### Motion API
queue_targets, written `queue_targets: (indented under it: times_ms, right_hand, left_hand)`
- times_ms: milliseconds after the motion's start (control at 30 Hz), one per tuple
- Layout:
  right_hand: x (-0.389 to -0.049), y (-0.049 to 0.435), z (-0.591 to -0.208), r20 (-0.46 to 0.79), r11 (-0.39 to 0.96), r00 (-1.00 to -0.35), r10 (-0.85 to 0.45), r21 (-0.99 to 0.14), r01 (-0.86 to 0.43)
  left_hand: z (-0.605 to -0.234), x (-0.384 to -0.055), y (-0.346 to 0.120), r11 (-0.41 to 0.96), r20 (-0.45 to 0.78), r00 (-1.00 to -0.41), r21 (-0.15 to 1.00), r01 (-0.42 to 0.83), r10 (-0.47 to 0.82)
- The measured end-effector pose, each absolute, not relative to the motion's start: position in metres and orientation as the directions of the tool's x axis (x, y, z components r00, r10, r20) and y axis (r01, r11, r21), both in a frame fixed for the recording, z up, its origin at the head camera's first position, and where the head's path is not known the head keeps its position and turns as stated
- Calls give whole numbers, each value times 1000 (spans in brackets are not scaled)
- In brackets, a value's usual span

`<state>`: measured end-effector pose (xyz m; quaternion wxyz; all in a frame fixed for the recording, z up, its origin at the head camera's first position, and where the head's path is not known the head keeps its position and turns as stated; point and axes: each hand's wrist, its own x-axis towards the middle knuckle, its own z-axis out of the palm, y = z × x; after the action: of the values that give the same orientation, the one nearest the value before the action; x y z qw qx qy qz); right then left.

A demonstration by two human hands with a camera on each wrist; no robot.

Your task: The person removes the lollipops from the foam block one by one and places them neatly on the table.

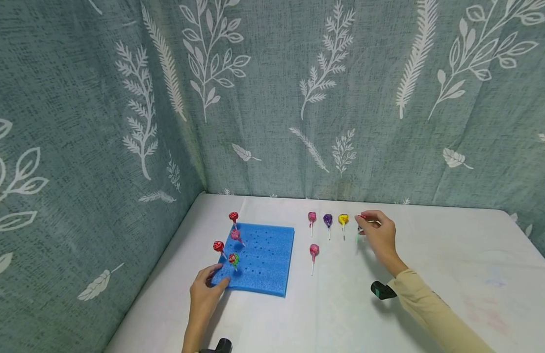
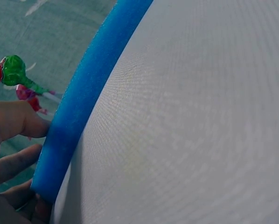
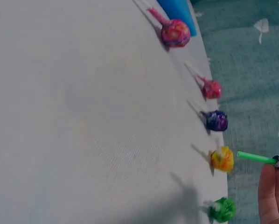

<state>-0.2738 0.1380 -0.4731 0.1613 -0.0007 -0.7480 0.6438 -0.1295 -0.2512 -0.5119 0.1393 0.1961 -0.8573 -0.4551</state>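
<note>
At the near left corner of a blue foam board, my left hand holds the board's edges between thumb and fingers. Several lollipops stand in holes along the board's left side, including a red-and-green lollipop near that hand. My right hand pinches a lollipop by its wrapped head, raised above the table. Its green stick points out from the fingers; most of the head is hidden. Below that hand, a green lollipop lies on the table beside a yellow lollipop.
A purple lollipop and a pink lollipop lie farther left in the same row. Another pink lollipop lies nearer the front. A patterned green curtain hangs behind the white table and along its left side.
</note>
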Motion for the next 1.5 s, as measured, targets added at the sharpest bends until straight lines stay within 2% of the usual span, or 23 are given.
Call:
queue_targets:
  times_ms: [233,567,867,1500]
  right_hand:
    - [-282,150,-489,248,208,-942,226,-957,-202]
    - [-282,156,-486,112,208,-958,263,-977,-57]
    - [-288,162,-491,89,231,-966,244,-972,-31]
    - [-312,191,-495,10,378,-968,251,-922,88]
  left_hand:
    - [-510,-130,-251,509,63,-883,835,-209,-465]
    - [-509,-131,-252,518,85,-883,834,-190,-461]
    - [-510,-129,-254,506,80,-883,842,-189,-463]
    - [-514,-130,-251,497,71,-883,846,-193,-463]
